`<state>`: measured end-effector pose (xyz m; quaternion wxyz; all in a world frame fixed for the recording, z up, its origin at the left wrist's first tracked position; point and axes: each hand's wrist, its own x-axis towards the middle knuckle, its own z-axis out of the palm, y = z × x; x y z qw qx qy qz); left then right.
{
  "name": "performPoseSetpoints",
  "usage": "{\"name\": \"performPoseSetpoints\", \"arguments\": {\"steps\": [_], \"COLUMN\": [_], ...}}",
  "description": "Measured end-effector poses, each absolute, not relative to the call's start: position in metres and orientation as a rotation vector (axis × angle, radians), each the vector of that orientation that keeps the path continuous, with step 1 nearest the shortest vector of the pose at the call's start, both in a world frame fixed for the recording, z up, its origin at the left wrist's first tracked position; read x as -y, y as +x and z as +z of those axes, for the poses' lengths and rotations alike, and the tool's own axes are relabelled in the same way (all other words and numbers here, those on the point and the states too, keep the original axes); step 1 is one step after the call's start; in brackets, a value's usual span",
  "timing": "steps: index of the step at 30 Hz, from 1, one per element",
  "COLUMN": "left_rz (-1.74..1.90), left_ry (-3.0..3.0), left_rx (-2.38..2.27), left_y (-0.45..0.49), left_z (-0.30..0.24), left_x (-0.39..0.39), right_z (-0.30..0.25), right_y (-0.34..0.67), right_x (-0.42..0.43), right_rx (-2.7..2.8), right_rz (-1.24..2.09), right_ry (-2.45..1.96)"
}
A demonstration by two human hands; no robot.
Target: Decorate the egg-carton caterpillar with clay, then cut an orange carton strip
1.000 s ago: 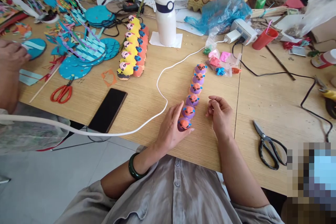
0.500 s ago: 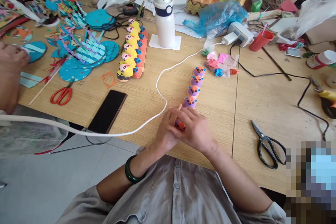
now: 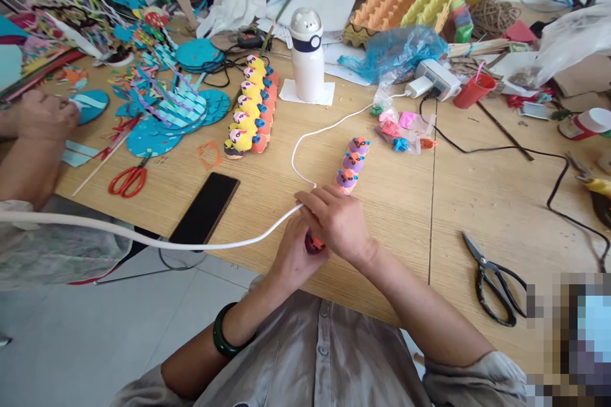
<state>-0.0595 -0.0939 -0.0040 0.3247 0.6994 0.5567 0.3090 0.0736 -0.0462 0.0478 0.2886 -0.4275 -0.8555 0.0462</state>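
Gripping the near end of the purple-orange strip [image 3: 354, 162], the left hand [image 3: 290, 259] curls in from the left. The right hand [image 3: 338, 219] crosses above it, palm down, fingers bent; whether it grasps, cannot tell. Red cup [image 3: 472, 94]: pink stick [image 3: 479, 70] inside. Strip sits at the table [image 3: 401, 229] in front of the person, long axis running away and slightly rightward, far end toward coloured lumps [image 3: 389, 127].
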Motion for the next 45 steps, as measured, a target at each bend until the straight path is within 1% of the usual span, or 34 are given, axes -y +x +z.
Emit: {"name": "performPoseSetpoints", "arguments": {"steps": [5,9,14,17,21,27,30,35,39,45], "left_rz": [0.789,0.757,0.669,0.657,0.691,0.502,0.507,0.552,0.573,0.483], "left_ry": [1.704,1.595,1.288,1.178,1.288,1.439,1.430,1.285,1.473,1.470], "left_rx": [-1.371,-1.400,-1.340,-1.403,-1.498,-1.485,-1.449,-1.388,-1.338,-1.347], "left_y": [-0.080,-0.093,-0.124,-0.151,-0.179,-0.194,-0.197,-0.176,-0.148,-0.149], "left_z": [0.008,0.015,0.032,0.048,0.065,0.075,0.078,0.075,0.071,0.073], "left_x": [0.107,0.111,0.111,0.108,0.104,0.099,0.099,0.098,0.098,0.100], "right_z": [0.056,0.062,0.061,0.055,0.051,0.056,0.058,0.059,0.061,0.084], "right_y": [0.090,0.102,0.114,0.118,0.119,0.120,0.120,0.109,0.099,0.106], "right_x": [0.032,0.026,0.030,0.036,0.042,0.039,0.040,0.054,0.060,0.043], "right_rx": [2.084,1.998,1.906,1.921,1.945,1.875,1.869,1.897,2.055,1.828], "right_rz": [-0.018,-0.106,-0.145,-0.144,-0.142,-0.120,-0.106,-0.029,-0.118,-0.133], "right_ry": [-1.180,-1.216,-1.174,-1.153,-1.125,-1.100,-1.073,-0.976,-0.878,-1.052]}}
